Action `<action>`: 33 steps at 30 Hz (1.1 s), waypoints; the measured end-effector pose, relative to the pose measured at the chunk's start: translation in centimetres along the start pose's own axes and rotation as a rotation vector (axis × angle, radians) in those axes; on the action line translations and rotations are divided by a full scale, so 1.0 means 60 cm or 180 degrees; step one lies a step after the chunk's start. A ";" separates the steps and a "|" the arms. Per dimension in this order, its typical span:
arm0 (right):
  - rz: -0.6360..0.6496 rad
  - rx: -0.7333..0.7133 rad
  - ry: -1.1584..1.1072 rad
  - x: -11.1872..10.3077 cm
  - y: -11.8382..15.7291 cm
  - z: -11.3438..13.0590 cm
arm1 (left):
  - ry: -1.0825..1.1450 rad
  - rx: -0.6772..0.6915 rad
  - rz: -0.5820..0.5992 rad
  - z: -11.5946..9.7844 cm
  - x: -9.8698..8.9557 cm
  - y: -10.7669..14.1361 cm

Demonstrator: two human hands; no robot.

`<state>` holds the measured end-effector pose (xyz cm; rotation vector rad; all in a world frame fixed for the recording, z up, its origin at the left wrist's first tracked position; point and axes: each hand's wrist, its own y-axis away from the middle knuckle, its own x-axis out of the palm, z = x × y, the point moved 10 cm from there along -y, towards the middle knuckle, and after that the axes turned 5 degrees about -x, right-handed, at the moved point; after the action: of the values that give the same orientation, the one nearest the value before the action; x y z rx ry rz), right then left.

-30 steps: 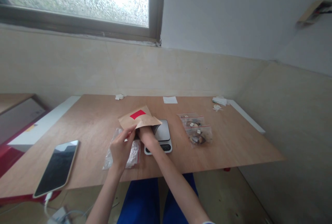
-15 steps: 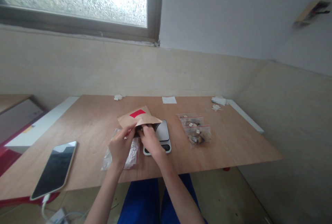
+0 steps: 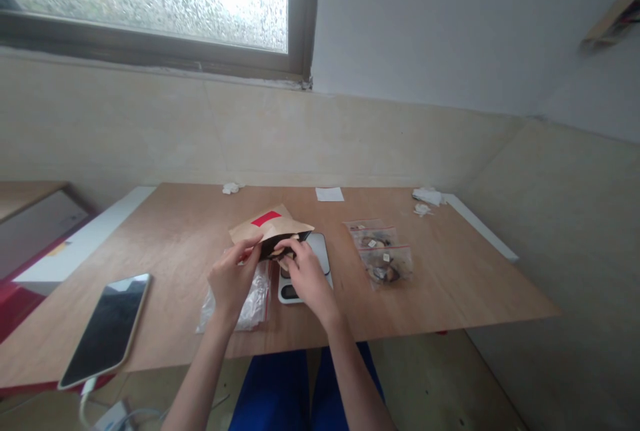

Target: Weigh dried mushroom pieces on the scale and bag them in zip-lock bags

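A brown paper bag (image 3: 275,224) with a red label lies tilted over the digital kitchen scale (image 3: 319,246), its dark mouth facing me. My left hand (image 3: 234,279) pinches the near left edge of that mouth between thumb and fingers. At the bag's opening, my right hand (image 3: 309,274) has its fingers closed around some pale brown dried pieces (image 3: 286,260), whose kind I cannot make out. Partly under my left hand lie clear zip bags (image 3: 256,301). The scale's display is partly hidden by my right hand.
Several zip bags (image 3: 385,264) with dark and brown pieces and small white labels lie to the right. A phone (image 3: 107,328) on a charging cable rests at the left front. White paper (image 3: 330,194) and crumpled tissues (image 3: 427,196) sit along the back edge.
My right hand has drawn back out of the bag's mouth, and pale brown pieces now show at its fingers. The left hand stays on the bag's edge.
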<state>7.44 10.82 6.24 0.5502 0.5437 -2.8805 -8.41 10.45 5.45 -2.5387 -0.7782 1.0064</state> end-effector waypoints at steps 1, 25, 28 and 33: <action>0.0067 -0.0053 -0.0211 -0.005 0.004 0.000 | -0.0011 -0.0068 0.0013 0.004 -0.001 -0.003; -0.0122 0.0415 0.0569 -0.041 -0.018 -0.214 | 0.0333 -0.0513 0.0106 0.042 -0.011 -0.030; -0.0293 0.0417 0.0414 -0.047 -0.014 -0.216 | 0.0366 -0.0506 0.0144 0.042 -0.009 -0.028; -0.0582 0.0485 0.0216 -0.055 -0.005 -0.222 | 0.0407 -0.0437 0.0126 0.037 -0.011 -0.028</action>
<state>14.72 16.46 -3.94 0.6549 0.4052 -3.1057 -11.01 11.60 4.98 -2.7138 -0.7884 0.8186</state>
